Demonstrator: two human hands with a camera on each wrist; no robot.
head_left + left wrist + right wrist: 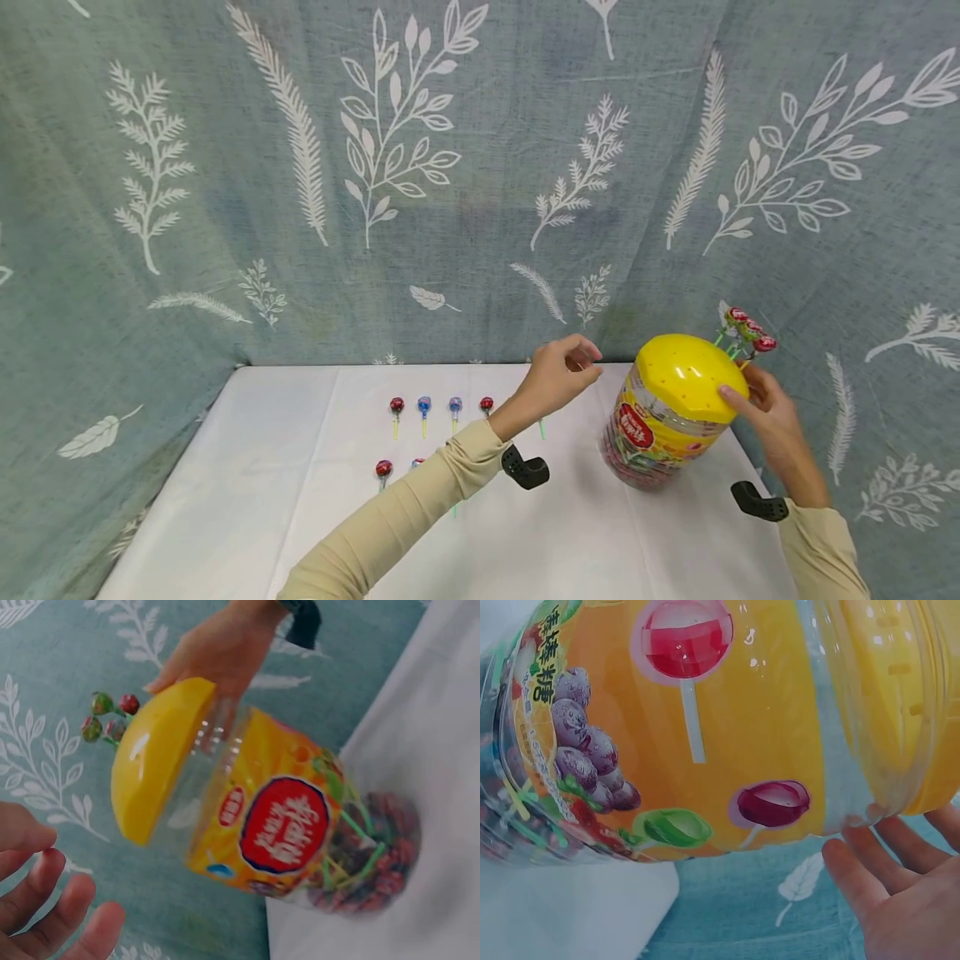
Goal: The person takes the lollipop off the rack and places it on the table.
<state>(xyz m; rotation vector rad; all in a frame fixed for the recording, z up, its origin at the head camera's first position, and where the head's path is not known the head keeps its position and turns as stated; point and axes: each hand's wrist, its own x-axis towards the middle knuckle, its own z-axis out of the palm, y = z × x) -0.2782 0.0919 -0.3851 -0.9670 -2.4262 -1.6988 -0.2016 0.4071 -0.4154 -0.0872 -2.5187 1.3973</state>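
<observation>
In the head view, the jar (656, 446) was on the white cloth (225, 500) at about 4 o'clock from the middle; I couldn't tell whether it stood upright or slightly tilted. My right hand (776, 429) was clamped on its top at the jar's 3 o'clock, thumb against the yellow lid (684, 367). My left hand (551, 379), holding nothing with its fingers loosely bent, was towards 10 o'clock, apart from the jar. With only one hand on the top, a sideways push could tip it. Lollipops (750, 332) stuck up by the lid near 1 o'clock, and a careless squeeze could knock them away. My left sleeve (420, 508), above loose lollipops (424, 407) at the jar's 9 o'clock, could sweep them about if lowered. A red oval (633, 426) bore white writing too small to read.

In the left wrist view, that oval carried large white Chinese characters, too blurred for me to make out a brand.

In the right wrist view, my fingertips touched the jar's neck at 4 o'clock; a slip there could loosen my hold. Black Chinese characters (543, 656) at 10 o'clock seemed to end in "糖", sugar.
</observation>
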